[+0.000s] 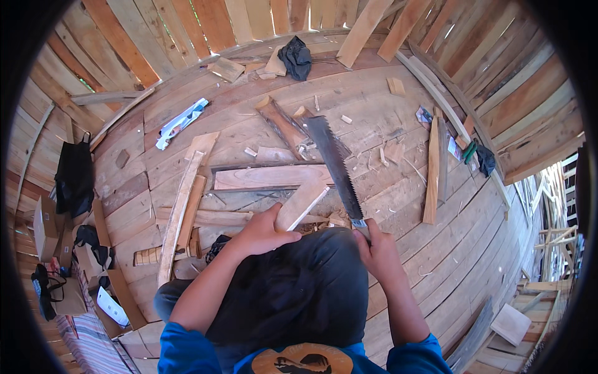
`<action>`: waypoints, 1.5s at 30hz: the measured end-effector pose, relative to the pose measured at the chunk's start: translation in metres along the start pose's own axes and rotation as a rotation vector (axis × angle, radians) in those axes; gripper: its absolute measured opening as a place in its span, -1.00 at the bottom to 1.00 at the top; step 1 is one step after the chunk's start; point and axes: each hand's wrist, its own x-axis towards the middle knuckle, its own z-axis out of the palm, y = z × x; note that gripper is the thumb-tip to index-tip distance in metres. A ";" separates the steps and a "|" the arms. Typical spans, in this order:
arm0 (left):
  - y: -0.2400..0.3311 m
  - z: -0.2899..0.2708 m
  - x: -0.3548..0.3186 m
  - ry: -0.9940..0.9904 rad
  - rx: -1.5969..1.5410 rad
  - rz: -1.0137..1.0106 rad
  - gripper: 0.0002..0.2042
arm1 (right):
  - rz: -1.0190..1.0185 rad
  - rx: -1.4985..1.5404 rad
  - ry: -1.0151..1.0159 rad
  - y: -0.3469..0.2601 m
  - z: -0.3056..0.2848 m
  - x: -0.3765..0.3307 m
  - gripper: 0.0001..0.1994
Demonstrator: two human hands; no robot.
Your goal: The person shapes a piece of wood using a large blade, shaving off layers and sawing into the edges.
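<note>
A short, pale wooden board [303, 206] is gripped in my left hand [268, 230], its free end slanting up and to the right above my lap. My right hand [378, 249] is closed round the handle of a handsaw [336, 168], whose handle is mostly hidden by the fingers. The dark toothed blade points away from me, its teeth facing right, and stands apart from the board. Beyond both hands a wider plank [268, 177] lies across the floor. Two bark-edged wood pieces [280, 128] lie past it, partly behind the blade.
Long wood strips [180, 212] lie at left beside a wood-handled tool [149, 255]. Another plank [431, 174] rests at right. Shavings and offcuts [374, 159] litter the floor. Cardboard boxes [118, 287] stand at lower left; a black bag [296, 58] sits near the far plank wall.
</note>
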 end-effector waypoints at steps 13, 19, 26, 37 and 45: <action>0.030 -0.017 -0.084 -0.112 -0.094 0.058 -0.23 | -0.209 -0.118 0.068 -0.055 -0.017 -0.018 -0.81; 0.034 -0.017 -0.102 -0.183 -0.193 0.073 -0.26 | -0.257 -0.194 0.091 -0.063 -0.021 -0.029 -0.81; 0.033 -0.016 -0.103 -0.116 -0.064 0.078 -0.32 | -0.155 -0.394 -0.082 -0.073 -0.035 -0.036 -0.79; 0.025 -0.031 0.036 -0.290 0.179 -0.038 -0.42 | 0.026 -0.475 -0.151 -0.020 -0.008 0.043 -0.79; -0.017 -0.010 0.128 -0.077 0.612 0.206 -0.59 | 0.184 -0.458 -0.228 0.031 0.044 0.091 -0.80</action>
